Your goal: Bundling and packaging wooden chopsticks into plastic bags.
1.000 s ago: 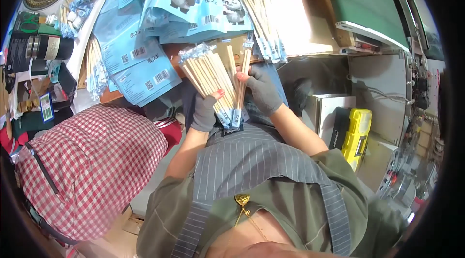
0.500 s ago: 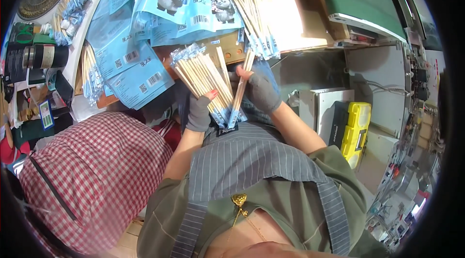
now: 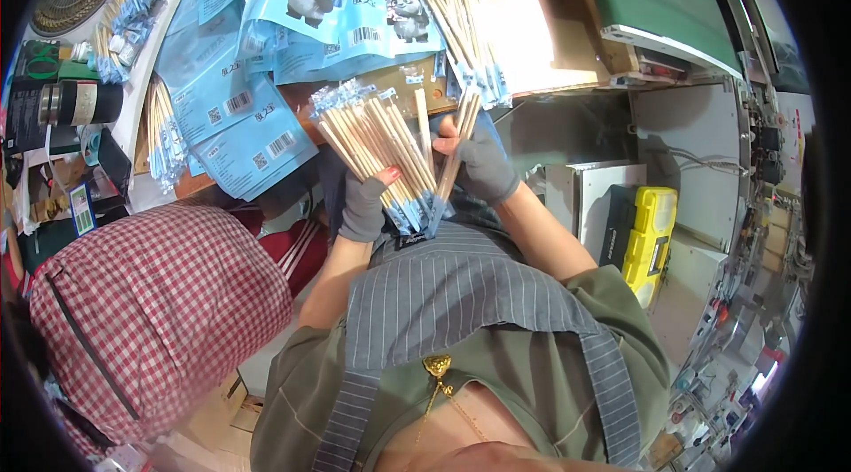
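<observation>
Chopsticks in a thick bundle (image 3: 377, 148), pale wood with blue-wrapped ends, stand fanned upward and to the left just in front of the person's chest, over the near edge of the workbench (image 3: 532, 20). Gripping the bundle low down is the left hand (image 3: 363, 206), in a grey glove with bare fingertips; its fingers are curled tight around the lower ends, a red-painted nail showing at the front, and its forearm rises from the lower edge, bent at the elbow beside the striped apron (image 3: 461, 295). Just to the right, the right hand (image 3: 483, 166), gloved the same way, is turned with its back toward the camera and pinches a few separate sticks (image 3: 456, 148) that run upright between its thumb and fingers, their lower blue ends close to the foot of the big bundle. That forearm slants in from the lower right, bare below an olive sleeve. On the bench beyond lie blue packets with a panda picture (image 3: 355, 20) and more loose bundles of sticks (image 3: 461, 20). A red checked bag (image 3: 151, 312) sits to the person's left, and a yellow case (image 3: 647, 233) stands to the right, well apart from the hands.
</observation>
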`<state>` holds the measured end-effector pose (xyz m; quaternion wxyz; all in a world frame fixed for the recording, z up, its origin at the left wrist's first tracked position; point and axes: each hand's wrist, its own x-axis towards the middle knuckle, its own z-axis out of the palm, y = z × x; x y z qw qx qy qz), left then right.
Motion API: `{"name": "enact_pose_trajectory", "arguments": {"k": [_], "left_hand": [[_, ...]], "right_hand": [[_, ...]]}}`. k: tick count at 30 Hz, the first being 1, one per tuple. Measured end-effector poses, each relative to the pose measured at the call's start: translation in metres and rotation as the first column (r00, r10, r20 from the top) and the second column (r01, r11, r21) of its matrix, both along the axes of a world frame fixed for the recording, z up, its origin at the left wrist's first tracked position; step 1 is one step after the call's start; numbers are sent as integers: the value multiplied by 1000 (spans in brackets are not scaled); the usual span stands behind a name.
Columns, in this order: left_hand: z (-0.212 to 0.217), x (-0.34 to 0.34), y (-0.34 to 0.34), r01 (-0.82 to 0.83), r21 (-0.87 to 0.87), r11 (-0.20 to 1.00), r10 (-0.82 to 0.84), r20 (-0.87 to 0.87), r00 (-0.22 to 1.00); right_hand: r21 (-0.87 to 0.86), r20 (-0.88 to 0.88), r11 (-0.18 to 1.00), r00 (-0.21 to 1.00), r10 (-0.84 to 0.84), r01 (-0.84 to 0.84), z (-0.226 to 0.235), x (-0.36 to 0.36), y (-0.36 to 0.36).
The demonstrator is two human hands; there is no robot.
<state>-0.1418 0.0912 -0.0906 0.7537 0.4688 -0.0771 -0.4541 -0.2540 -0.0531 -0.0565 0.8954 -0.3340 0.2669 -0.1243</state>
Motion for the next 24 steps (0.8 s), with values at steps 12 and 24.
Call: {"name": "enact_pose_trajectory", "arguments": {"k": [12, 24], "left_hand": [[-14, 1, 6, 10, 65, 998, -10, -9, 1000], [-7, -1, -2, 49, 22, 999, -48, -32, 998]], "right_hand": [[-492, -169, 870, 984, -62, -30, 13, 5, 7], [-385, -228, 902, 967, 109, -193, 17, -3, 5]]}}
